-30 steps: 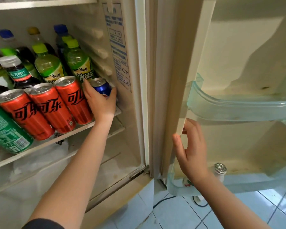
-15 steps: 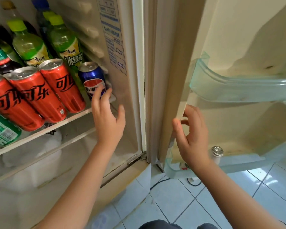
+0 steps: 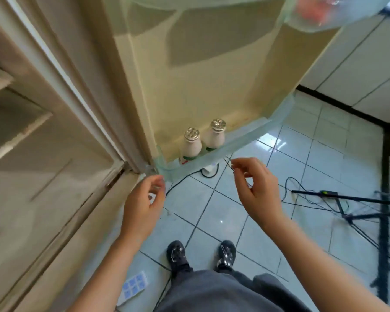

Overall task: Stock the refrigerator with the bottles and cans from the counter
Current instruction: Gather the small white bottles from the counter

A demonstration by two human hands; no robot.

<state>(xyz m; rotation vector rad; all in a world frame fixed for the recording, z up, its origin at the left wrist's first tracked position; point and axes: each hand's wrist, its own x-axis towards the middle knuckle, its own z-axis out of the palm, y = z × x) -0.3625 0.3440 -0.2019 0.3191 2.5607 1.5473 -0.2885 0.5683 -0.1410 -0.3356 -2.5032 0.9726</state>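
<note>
The view looks down past the open refrigerator door point(image 3: 200, 70). Two small milky bottles with silver caps point(image 3: 192, 143) point(image 3: 214, 135) stand in the door's bottom shelf point(image 3: 230, 143). A red can point(image 3: 311, 9) shows blurred through the upper door shelf. My left hand point(image 3: 142, 206) hangs in the air near the door's lower corner, fingers loosely curled and holding nothing. My right hand point(image 3: 257, 188) hovers just in front of the bottom shelf, fingers relaxed and empty. The refrigerator's inner shelves with the cans are out of view.
The refrigerator's lower compartment point(image 3: 43, 143) fills the left. Black cables point(image 3: 302, 199) and a black stand point(image 3: 369, 212) lie on the tiled floor at right. A power strip point(image 3: 133, 287) lies by my shoes point(image 3: 178, 253). White cabinets point(image 3: 369, 64) stand at far right.
My left hand has let go of the blue can and come out of the refrigerator. My right hand has left the door edge. The view has swung down toward the floor.
</note>
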